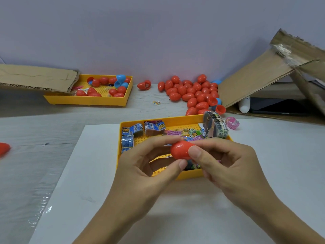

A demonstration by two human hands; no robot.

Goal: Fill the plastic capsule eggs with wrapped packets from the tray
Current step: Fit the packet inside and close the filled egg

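A red capsule egg (pixel 180 149) is held between both hands above the near yellow tray (pixel 175 121). My left hand (pixel 149 166) pinches its left end between thumb and fingers. My right hand (pixel 223 162) grips its right end, thumb on top. The egg looks closed. The tray holds blue wrapped packets (pixel 131 132) at its left and colourful ones (pixel 190 135) at the back. A banded stack of packets (pixel 215 126) leans on its far right corner.
A pile of red eggs (pixel 191 93) lies at the back, with an open red half (pixel 220 109) near it. A second yellow tray (pixel 88 101) with red and blue eggs stands back left under cardboard (pixel 35 77). A cardboard box (pixel 274 67) leans at right. One red egg (pixel 3 148) lies far left.
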